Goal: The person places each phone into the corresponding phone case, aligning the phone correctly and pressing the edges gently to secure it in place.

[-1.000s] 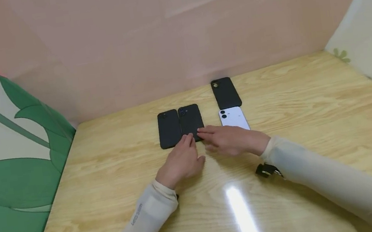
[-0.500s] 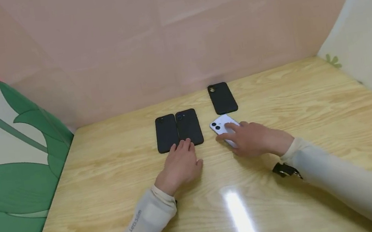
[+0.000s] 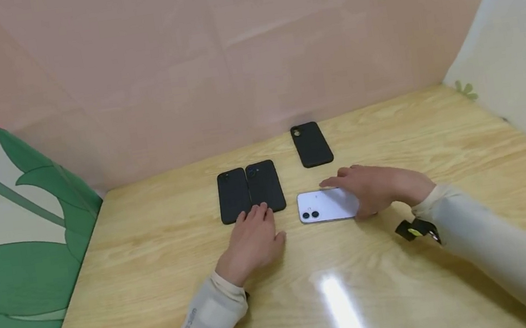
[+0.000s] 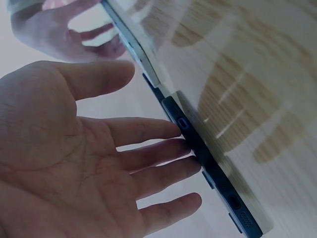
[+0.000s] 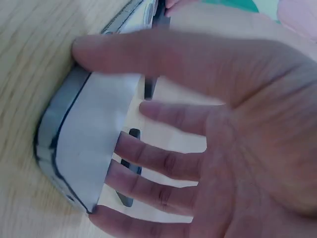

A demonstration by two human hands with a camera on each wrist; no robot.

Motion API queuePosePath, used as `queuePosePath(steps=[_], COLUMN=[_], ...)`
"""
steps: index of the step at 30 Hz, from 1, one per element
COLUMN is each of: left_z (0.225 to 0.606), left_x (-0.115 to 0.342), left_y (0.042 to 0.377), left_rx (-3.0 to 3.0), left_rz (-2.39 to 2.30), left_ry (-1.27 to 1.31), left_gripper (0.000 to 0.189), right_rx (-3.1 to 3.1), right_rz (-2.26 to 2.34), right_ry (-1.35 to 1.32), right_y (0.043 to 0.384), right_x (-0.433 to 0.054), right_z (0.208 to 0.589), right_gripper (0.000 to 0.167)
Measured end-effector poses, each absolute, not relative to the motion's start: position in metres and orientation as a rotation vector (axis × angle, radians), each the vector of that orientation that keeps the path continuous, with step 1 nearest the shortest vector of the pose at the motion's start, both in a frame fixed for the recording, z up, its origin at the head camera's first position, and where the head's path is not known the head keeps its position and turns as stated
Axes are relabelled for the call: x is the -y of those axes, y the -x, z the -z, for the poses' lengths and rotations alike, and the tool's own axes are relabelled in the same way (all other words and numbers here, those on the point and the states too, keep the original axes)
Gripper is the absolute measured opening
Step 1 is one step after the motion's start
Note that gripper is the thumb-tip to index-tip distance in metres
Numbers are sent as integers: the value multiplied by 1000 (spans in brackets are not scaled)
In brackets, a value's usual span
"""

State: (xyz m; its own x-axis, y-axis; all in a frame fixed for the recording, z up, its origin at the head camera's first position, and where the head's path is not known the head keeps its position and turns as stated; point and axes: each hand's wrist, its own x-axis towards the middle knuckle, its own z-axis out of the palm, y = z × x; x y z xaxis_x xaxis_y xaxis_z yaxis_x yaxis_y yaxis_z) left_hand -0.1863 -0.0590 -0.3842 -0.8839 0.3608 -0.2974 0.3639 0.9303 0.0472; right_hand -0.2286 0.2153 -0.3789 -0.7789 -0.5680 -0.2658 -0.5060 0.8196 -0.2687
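Observation:
Two black phones [image 3: 233, 196] [image 3: 266, 188] lie side by side, camera ends away from me. My left hand [image 3: 251, 245] rests palm down, its straight fingertips at their near ends. In the left wrist view those fingertips touch the edge of a black phone [image 4: 225, 186] with a port opening. To the right, a pale lilac phone [image 3: 326, 205] lies crosswise, back up, its two lenses at the left. My right hand [image 3: 379, 187] holds its right end, covering that part. The right wrist view shows the thumb at one long edge of the pale phone [image 5: 94, 116] and fingers at the other.
A black phone case [image 3: 312, 145] with a camera cutout lies farther back, near the pink backdrop [image 3: 249, 65]. All lie on a wood-grain table [image 3: 153, 246]. Printed panels [image 3: 522, 66] stand at both sides.
The pale phone has turned from lengthwise to crosswise and come nearer, with my right hand moving from the black phones to its right end. The left hand stays by the black phones.

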Motion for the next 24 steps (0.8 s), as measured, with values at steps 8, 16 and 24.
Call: queuePosePath(steps=[8, 16, 24], left_z=[380, 373, 370], left_x=[63, 58, 53], left_y=[188, 192, 183], left_rx=[-2879, -2349, -1056], left_rz=[-360, -1439, -2002], left_ry=[-540, -184, -197], left_gripper=[47, 52, 81], right_rx=[-2669, -2652, -2647], right_rz=[257, 540, 775], right_ry=[738, 920, 1022], right_y=[231, 213, 197], right_x=[-209, -207, -196], right_z=[370, 340, 330], right_gripper=[77, 72, 80])
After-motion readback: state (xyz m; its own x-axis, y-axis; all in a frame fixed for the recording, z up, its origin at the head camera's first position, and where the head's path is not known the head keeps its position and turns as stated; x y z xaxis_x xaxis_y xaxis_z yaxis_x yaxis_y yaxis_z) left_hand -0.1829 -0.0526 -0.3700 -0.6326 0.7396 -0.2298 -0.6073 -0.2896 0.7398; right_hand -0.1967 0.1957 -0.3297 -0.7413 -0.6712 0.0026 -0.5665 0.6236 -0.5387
